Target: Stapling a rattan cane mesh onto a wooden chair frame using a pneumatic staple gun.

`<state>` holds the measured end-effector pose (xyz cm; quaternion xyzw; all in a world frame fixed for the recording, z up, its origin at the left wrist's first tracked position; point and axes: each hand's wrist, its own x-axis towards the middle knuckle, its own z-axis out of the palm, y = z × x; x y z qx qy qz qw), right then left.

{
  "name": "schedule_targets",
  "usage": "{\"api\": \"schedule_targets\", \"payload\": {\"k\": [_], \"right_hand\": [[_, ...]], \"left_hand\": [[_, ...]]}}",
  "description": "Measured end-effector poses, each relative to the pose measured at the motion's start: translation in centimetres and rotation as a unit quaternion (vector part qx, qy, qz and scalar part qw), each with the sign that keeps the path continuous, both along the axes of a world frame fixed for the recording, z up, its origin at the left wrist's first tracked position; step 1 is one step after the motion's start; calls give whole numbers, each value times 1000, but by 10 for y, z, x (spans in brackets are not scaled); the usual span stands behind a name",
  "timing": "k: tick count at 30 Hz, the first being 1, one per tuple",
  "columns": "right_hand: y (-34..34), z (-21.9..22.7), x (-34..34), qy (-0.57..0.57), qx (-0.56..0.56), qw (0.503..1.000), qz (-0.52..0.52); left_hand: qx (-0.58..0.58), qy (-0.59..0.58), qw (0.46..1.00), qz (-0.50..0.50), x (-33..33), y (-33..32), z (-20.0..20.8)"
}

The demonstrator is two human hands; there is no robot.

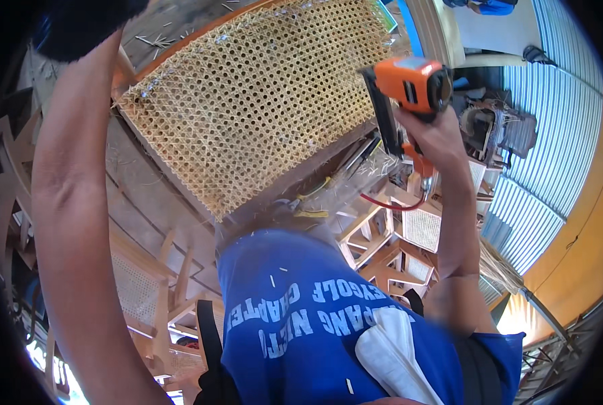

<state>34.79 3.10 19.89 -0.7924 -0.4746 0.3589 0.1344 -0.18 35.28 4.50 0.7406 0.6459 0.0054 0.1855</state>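
Observation:
My right hand (438, 138) is closed round the handle of an orange and black pneumatic staple gun (409, 84), held up at the right end of a cane webbing panel (261, 94). A red air hose (392, 206) curves from the base of its handle. The woven cane lies over a wooden frame, its cut edges ragged along the near and left sides. My left forearm (72, 175) reaches up past the panel's left end. A dark blurred shape (85, 27) covers its upper end, and the left hand cannot be seen.
Hand tools and cane scraps lie on the work surface (369, 179) at the panel's near edge. Wooden chair frames with cane panels (420, 226) stand at right, and more chair frames (139, 290) at left. A corrugated metal sheet (551, 148) is at far right.

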Motion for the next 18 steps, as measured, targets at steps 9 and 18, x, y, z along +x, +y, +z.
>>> {"api": "schedule_targets", "payload": {"k": [9,18], "right_hand": [[-125,1,16,41,-59,982,-172],[-225,-32,63,178,19,943,-279]], "left_hand": [[-6,15,999,-32,14,3,9],[240,-188,953,9,66,-103,34]]}}
